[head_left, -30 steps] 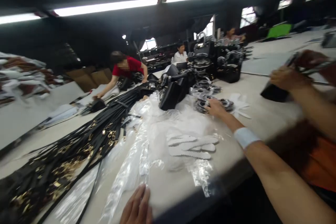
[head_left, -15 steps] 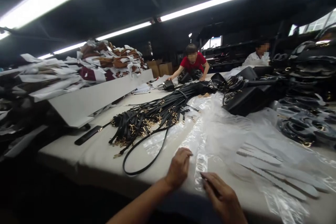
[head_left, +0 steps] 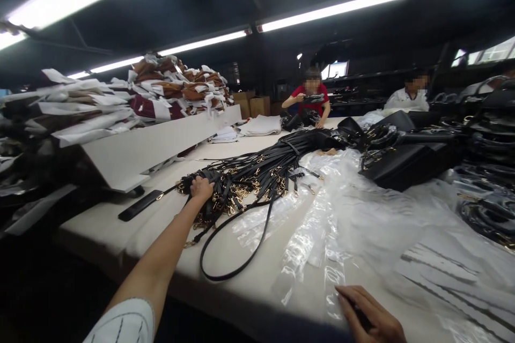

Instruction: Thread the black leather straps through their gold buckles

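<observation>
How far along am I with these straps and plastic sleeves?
Done: little shows; no sleeve visibly holds a strap. In hand: left hand touches the strap bundle; right hand rests by the clear sleeves. Left: nearly the whole bundle, plus one loose strap.

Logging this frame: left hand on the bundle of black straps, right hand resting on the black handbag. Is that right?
Not quite. The head view shows the right hand at the near edge of the table, by the clear plastic sleeves, apart from the black handbag. The left hand is indeed on the black straps.
</observation>
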`<state>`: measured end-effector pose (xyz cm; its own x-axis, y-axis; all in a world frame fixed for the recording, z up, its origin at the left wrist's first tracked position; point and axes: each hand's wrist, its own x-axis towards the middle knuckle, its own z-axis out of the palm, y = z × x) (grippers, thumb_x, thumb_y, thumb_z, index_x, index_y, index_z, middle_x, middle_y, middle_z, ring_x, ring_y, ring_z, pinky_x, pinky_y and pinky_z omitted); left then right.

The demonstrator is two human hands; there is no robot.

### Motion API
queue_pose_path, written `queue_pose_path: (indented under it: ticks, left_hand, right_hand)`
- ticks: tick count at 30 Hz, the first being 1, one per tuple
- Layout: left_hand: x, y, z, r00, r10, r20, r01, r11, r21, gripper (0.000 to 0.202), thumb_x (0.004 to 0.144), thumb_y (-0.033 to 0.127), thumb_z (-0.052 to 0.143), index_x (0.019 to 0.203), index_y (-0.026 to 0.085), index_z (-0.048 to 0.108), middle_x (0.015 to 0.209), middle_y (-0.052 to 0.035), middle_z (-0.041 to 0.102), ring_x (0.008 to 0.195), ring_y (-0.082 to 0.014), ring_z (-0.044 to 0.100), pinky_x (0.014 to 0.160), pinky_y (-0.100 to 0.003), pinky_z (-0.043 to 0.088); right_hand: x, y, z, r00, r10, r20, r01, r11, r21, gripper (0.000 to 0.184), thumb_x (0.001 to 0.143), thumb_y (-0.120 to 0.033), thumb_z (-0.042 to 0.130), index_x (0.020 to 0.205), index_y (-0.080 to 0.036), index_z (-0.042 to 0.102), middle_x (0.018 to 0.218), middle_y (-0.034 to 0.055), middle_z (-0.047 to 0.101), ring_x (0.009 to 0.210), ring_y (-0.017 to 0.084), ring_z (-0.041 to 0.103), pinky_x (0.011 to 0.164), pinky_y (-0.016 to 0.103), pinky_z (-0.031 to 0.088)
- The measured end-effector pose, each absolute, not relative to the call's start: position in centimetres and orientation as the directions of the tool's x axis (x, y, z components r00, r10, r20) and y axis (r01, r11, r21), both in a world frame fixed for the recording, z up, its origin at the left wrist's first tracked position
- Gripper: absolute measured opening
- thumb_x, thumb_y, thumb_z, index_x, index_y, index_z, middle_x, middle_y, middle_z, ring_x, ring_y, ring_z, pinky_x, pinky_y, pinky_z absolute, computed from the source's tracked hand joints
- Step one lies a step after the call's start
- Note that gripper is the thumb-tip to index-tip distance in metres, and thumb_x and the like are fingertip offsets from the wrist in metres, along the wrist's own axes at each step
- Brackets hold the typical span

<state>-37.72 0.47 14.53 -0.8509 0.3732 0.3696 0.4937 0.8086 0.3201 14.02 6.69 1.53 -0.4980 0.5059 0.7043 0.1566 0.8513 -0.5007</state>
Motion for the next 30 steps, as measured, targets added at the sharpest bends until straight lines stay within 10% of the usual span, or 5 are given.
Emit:
queue_pose_path:
  ticks: [11,16,23,27,30]
  left_hand:
    - [-30.7,2.1,21.8,-0.763,0.427,0.486,0.629,0.665,0.403,0.039,0.094,0.035,0.029,0.109,0.011,0.055,0.097,-0.0232,0.067,0.092,-0.0352,0.064,0.074,-0.04,0.046]
    - [-19.7,4.2,21.8,-0.536,0.644,0.546,0.843,0.374,0.386,0.024,0.094,0.034,0.038,0.1,0.019,0.056,0.083,-0.0091,0.069,0.078,-0.0241,0.066,0.067,-0.03,0.045]
    - [-5.9,3.6,13.4,-0.078,0.898,0.432,0.949,-0.067,0.309,0.021,0.093,0.026,0.045,0.106,0.019,0.059,0.08,-0.0049,0.071,0.069,-0.0194,0.067,0.06,-0.027,0.046]
    - [-8.9,4.9,11.0,0.136,0.9,0.414,0.909,-0.28,0.309,0.019,0.092,0.028,0.049,0.103,0.02,0.062,0.1,-0.0059,0.068,0.088,-0.0171,0.065,0.078,-0.028,0.051]
    - [-15.5,8.6,11.0,-0.07,0.882,0.466,0.955,-0.076,0.286,0.018,0.092,0.02,0.046,0.086,0.015,0.063,0.098,-0.0102,0.063,0.097,-0.0207,0.06,0.089,-0.036,0.049]
  right_hand:
    - [13.6,5.5,3.0,-0.465,0.699,0.543,0.117,0.656,-0.745,0.02,0.091,-0.035,0.056,0.089,-0.022,0.072,0.078,0.0061,0.067,0.072,0.021,0.065,0.067,0.027,0.054]
    - [10.3,5.8,6.3,-0.447,0.878,0.172,-0.156,0.113,-0.981,0.045,0.079,-0.059,0.068,0.094,-0.016,0.073,0.081,0.0085,0.067,0.063,0.018,0.06,0.055,0.028,0.051]
    - [3.7,10.5,12.4,-0.592,0.804,0.057,-0.579,-0.376,-0.723,0.046,0.089,-0.056,0.058,0.109,-0.015,0.064,0.105,0.0111,0.067,0.091,0.019,0.064,0.08,0.029,0.054]
    - [2.6,14.5,10.3,-0.518,0.854,-0.049,-0.528,-0.365,-0.766,0.041,0.091,-0.054,0.056,0.096,-0.013,0.062,0.071,0.0062,0.066,0.055,0.013,0.057,0.052,0.023,0.049]
    - [1.8,16.2,7.6,-0.505,0.858,-0.091,-0.45,-0.351,-0.821,0.045,0.089,-0.058,0.057,0.093,-0.013,0.059,0.054,0.003,0.061,0.036,0.008,0.04,0.034,0.017,0.028]
